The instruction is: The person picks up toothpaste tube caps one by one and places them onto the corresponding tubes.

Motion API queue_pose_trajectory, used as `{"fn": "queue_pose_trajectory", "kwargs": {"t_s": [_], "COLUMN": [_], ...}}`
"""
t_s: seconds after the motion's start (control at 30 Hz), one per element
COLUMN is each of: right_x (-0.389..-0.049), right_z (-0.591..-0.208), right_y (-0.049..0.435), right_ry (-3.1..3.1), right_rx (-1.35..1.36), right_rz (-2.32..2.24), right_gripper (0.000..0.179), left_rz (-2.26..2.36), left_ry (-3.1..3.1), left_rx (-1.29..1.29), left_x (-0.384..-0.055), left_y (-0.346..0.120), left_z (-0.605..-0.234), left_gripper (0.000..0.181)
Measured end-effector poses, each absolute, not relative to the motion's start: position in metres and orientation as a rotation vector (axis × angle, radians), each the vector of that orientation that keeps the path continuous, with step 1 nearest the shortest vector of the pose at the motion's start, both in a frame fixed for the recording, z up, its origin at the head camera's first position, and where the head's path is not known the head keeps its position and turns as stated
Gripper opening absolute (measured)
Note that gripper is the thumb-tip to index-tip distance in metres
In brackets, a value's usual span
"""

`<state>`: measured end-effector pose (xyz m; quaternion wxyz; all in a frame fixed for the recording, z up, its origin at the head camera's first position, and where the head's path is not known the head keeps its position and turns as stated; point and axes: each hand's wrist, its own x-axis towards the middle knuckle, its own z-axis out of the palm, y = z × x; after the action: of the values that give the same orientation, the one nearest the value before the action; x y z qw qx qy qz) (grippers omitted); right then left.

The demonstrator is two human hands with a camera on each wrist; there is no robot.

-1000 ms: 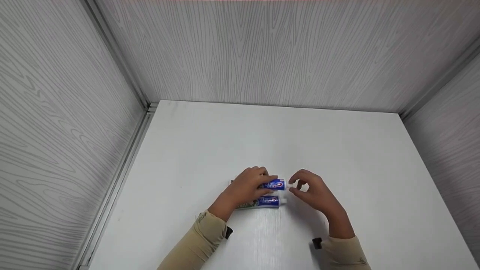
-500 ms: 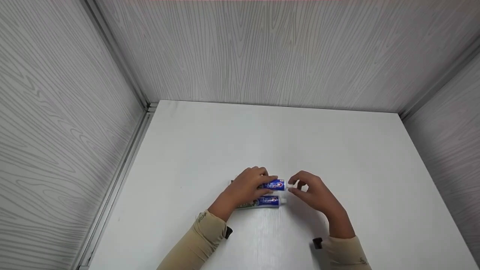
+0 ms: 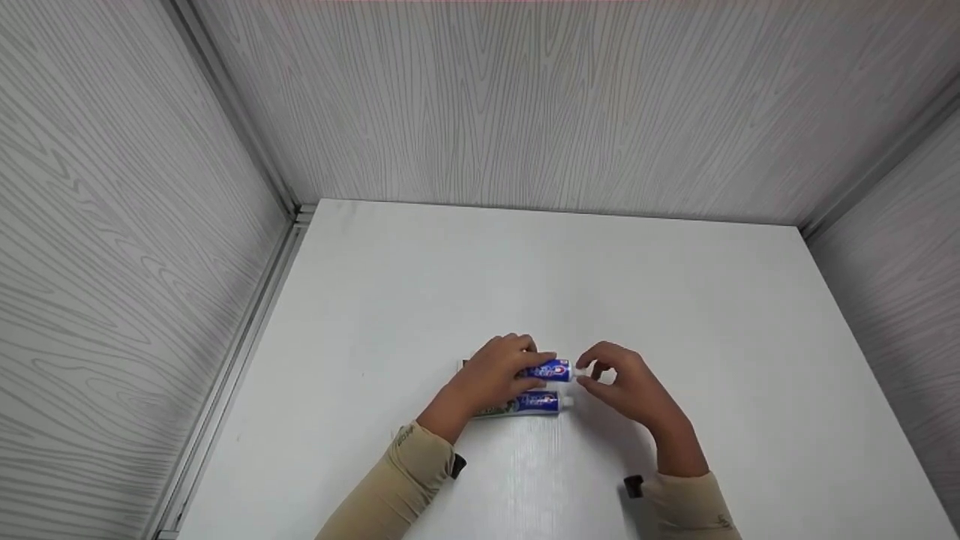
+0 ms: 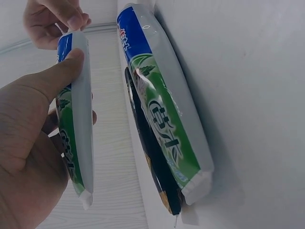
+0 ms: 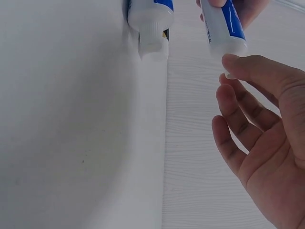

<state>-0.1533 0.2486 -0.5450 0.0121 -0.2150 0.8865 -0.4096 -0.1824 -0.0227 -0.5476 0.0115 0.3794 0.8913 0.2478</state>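
A blue, green and white toothpaste tube (image 4: 71,129) is gripped in my left hand (image 3: 491,375), raised off the table with its thumb along the top. My right hand (image 3: 626,382) pinches the small white cap end (image 3: 580,372) of that tube between thumb and index finger. In the right wrist view its other fingers (image 5: 228,143) are loosely bent and hold nothing; the fingertips partly cover the cap. A second toothpaste tube (image 3: 536,403) of the same look lies on the table nearer the person, white cap (image 5: 151,36) on and pointing right.
Beside the lying tube in the left wrist view is a long dark item (image 4: 150,152) with gold marks, mostly hidden. The white tabletop (image 3: 562,285) reaches back to a wood-grain panel (image 3: 480,105). Similar panels stand on both sides.
Both arms stay almost in place. The right fingertips shift very slightly at the cap end; the held tube and the lying tube keep their positions.
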Motion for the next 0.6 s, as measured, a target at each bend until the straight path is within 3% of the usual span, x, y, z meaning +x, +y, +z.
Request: {"fn": "queue_pose_trajectory", "kwargs": {"t_s": [0.6], "right_x": [-0.1522], "right_z": [-0.5465], "right_y": [0.2502], "right_ry": [2.718], "right_rx": [-0.645], "right_rz": [-1.218], "right_gripper": [0.017], "left_rz": [0.756], "left_ry": [2.792], "left_rx": [1.226], "left_x": [-0.1834], "left_y": [-0.0216], "left_z": [-0.5511], "left_gripper": [0.044]}}
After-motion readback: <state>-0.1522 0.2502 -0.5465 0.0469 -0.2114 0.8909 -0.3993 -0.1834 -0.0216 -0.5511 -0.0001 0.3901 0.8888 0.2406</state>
